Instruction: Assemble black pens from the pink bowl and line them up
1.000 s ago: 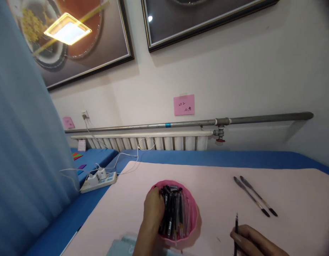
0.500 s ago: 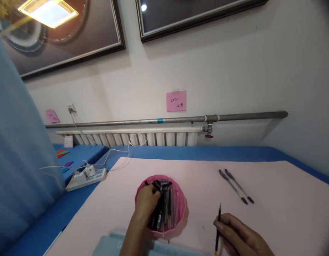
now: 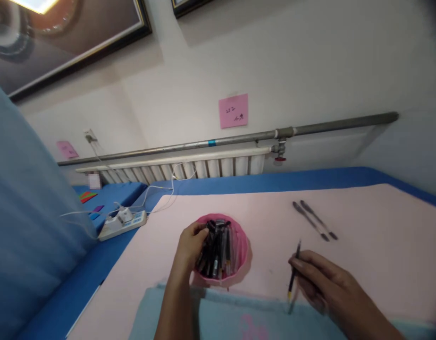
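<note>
pink basket [image 3: 244,250], its left rim partly hidden behind the left hand [image 3: 190,243]

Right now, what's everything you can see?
framed pictures: two, dark edged, top
wall: one, whitish, behind
notes: two, pink, wall
pipe: one, grey, wall
radiator: one, white, under pipe
curtain: one, blue, left
power strip: one, white, left
cables: several, white, left
tabletops: two, blue, centre and left
sheet: one, pale pink, centre
fabric: count unclear, light blue, bottom
bowl: one, pink, on sheet
pen parts: many, mostly black, in bowl
pens: two, grey and black, right of bowl
refill: one, black and yellow, right
left fingers: several, at bowl
right fingers: several, holding refill
</note>
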